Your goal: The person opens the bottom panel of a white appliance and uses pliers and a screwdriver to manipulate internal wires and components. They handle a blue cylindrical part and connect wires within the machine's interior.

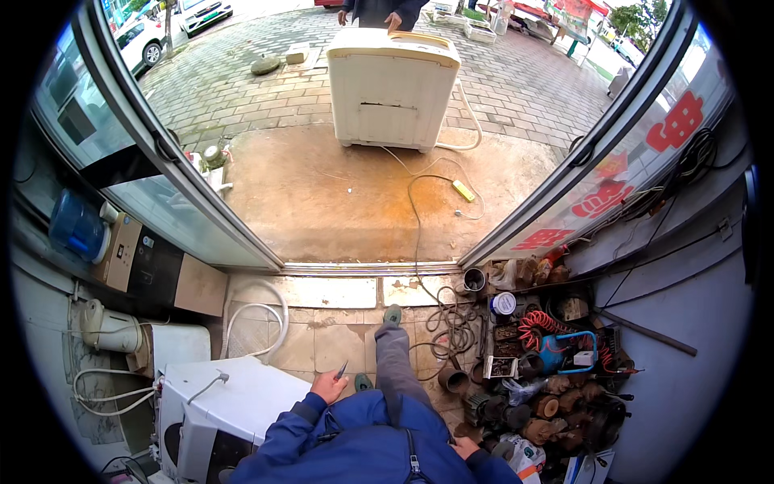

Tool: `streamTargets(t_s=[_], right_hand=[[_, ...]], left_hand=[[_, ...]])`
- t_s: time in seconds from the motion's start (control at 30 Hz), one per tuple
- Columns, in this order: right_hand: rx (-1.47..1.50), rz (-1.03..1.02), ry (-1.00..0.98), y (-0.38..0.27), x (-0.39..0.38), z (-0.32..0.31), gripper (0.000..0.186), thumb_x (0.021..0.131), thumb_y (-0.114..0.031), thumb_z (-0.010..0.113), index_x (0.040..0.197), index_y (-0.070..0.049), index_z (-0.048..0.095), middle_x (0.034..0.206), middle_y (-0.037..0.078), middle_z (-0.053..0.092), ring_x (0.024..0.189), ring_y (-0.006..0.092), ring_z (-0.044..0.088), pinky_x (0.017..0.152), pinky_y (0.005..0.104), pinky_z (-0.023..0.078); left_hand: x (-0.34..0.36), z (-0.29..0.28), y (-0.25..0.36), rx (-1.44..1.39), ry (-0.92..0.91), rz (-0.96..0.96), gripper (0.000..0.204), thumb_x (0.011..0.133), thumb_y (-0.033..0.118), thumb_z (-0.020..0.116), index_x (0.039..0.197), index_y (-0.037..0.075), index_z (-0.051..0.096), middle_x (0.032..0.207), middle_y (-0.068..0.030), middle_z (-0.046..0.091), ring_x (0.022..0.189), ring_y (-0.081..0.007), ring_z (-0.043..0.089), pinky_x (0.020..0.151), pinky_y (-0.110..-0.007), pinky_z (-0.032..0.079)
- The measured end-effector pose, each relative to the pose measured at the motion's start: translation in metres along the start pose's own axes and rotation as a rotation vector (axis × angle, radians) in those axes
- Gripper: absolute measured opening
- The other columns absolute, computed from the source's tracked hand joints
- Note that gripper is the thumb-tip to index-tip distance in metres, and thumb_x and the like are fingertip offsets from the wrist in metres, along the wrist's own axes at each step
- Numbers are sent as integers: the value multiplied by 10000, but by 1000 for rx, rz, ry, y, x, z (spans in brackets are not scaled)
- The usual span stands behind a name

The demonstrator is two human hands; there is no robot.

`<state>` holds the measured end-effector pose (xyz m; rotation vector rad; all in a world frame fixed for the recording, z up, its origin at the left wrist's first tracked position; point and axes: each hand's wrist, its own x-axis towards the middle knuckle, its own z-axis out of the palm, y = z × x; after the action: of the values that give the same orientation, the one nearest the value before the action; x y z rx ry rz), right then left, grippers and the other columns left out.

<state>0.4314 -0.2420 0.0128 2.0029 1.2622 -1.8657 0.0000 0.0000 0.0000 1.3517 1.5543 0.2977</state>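
Observation:
My left hand [329, 385] is closed on a small slim tool [342, 369], just right of a white appliance [210, 403] at the lower left. My right hand [464, 448] is low beside my right hip, fingers curled; what they hold, if anything, is hidden. Past the open sliding doors stands a cream washing machine [393, 89] with a hose [463, 145] at its side. Another person's hand [393, 20] is at its top. A yellow power strip [463, 190] lies on the concrete in front of it.
Tangled cable [439, 339] and piled tools and motor parts [540, 403] lie along the right. A white hose [278, 315] is coiled at the left, near a water dispenser [121, 250]. The door track [371, 267] crosses the doorway. Parked cars [141, 44] are outside.

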Motion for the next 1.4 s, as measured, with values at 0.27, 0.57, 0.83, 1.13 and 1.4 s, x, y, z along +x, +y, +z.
streamTargets(t_s=[0.27, 0.57, 0.83, 1.13, 1.4], right_hand=[[387, 41, 233, -252, 207, -230, 286, 971, -216, 624, 861, 48, 627, 705, 144, 687, 639, 230, 721, 594, 394, 602], [-21, -237, 454, -514, 346, -446, 415, 918, -388, 669, 821, 13, 626, 758, 250, 652, 821, 439, 668, 738, 488, 506], [363, -159, 550, -624, 461, -532, 335, 985, -281, 530, 873, 15, 641, 681, 189, 640, 659, 332, 648, 655, 441, 494], [897, -82, 552, -744, 557, -628, 152, 936, -93, 647, 1004, 25, 580, 663, 36, 593, 558, 78, 535, 484, 271, 417], [892, -145, 560, -759, 707, -685, 196, 866, -44, 716, 994, 34, 589, 755, 50, 612, 632, 59, 536, 535, 253, 425]], left_hand=[[224, -98, 32, -123, 138, -75, 313, 926, 287, 689, 778, 17, 637, 634, -78, 635, 537, -181, 593, 547, -363, 487], [409, -212, 176, -404, 134, -256, 298, 982, 282, 659, 819, 34, 636, 637, -20, 608, 552, -94, 548, 514, -284, 445], [639, -297, 254, -416, -109, -293, 406, 1025, 336, 573, 761, 30, 618, 664, -52, 618, 482, -111, 526, 398, -295, 409], [863, -339, 366, -363, -313, -162, 280, 1001, 245, 599, 848, 24, 677, 705, -29, 633, 528, -93, 540, 499, -262, 457], [981, -313, 411, -182, -328, -287, 403, 1028, 318, 578, 743, 38, 633, 618, -32, 587, 483, -107, 538, 428, -287, 432]])
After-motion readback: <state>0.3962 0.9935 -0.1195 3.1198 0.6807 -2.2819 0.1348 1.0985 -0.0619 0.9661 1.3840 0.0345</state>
